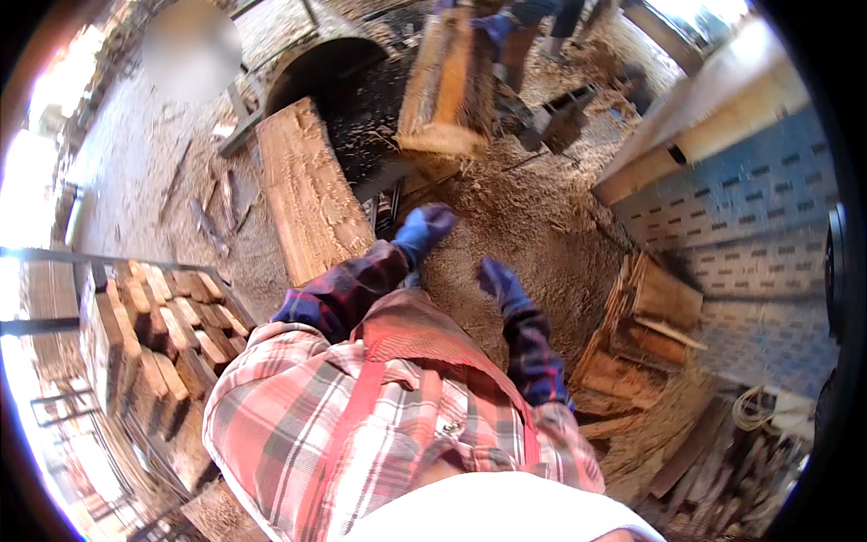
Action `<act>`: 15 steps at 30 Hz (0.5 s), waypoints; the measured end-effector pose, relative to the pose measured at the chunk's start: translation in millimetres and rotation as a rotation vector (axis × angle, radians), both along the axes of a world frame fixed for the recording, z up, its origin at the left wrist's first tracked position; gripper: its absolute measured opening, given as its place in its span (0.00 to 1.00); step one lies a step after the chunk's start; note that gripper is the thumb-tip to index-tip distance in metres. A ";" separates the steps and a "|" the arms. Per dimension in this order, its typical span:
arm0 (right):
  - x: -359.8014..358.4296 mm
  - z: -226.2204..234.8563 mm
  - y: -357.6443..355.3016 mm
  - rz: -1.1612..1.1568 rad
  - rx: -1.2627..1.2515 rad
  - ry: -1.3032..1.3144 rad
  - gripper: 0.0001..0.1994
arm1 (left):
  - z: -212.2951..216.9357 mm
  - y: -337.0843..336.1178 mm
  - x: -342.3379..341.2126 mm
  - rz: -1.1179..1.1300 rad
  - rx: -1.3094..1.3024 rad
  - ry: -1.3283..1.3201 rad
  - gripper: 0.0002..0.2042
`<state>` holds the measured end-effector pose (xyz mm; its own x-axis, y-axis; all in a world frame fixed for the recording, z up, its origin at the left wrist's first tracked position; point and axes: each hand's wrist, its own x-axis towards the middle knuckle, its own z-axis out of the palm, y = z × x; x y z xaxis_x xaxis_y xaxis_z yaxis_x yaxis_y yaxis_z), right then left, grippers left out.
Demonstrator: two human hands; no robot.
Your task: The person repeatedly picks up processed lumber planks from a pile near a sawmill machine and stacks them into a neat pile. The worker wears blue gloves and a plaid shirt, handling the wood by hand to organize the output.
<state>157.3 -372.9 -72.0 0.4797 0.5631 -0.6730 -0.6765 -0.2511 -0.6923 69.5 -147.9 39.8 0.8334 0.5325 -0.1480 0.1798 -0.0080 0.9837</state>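
My left hand (pixel 423 235), in a blue and purple glove, reaches forward beside the near end of a wide, sawdust-covered wood slab (pixel 312 194). Its blurred fingers look stretched out, with nothing seen in them. My right hand (pixel 504 284), gloved alike, hovers over the sawdust with fingers extended and nothing in its grasp. Beyond both hands, a thick wooden beam (pixel 444 95) points its cut end toward me, apart from my gloves. A co-worker's gloved hand (pixel 492 29) rests at that beam's far right side.
A dark round-edged machine (pixel 361 108) stands behind the slab. Stacked wood blocks (pixel 172 316) fill a metal rack at left. To the right are a perforated blue-grey metal panel (pixel 741 208) and a pile of offcuts (pixel 641 334). Sawdust (pixel 528 217) covers the ground.
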 end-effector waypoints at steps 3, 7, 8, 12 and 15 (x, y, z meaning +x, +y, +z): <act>73.2 26.3 83.9 -0.105 0.078 0.179 0.32 | -16.2 93.8 -10.2 0.379 0.036 -0.004 0.13; 131.3 16.5 184.5 -0.245 0.141 0.193 0.35 | -25.4 183.7 14.0 0.406 0.358 0.034 0.17; 135.6 16.4 199.6 -0.267 0.217 0.158 0.35 | -28.0 193.4 28.8 0.377 0.286 -0.024 0.18; 138.4 31.2 239.3 -0.314 0.370 0.041 0.29 | -59.6 185.5 97.7 0.364 -0.161 -0.040 0.24; 140.8 40.6 221.1 -0.247 0.315 0.131 0.28 | -79.2 156.6 103.4 0.486 0.298 0.239 0.26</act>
<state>298.1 -151.8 -31.4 0.5476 0.6299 -0.5508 -0.7774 0.1394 -0.6134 172.9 8.7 -39.4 0.4469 0.8903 -0.0871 0.4470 -0.1379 0.8838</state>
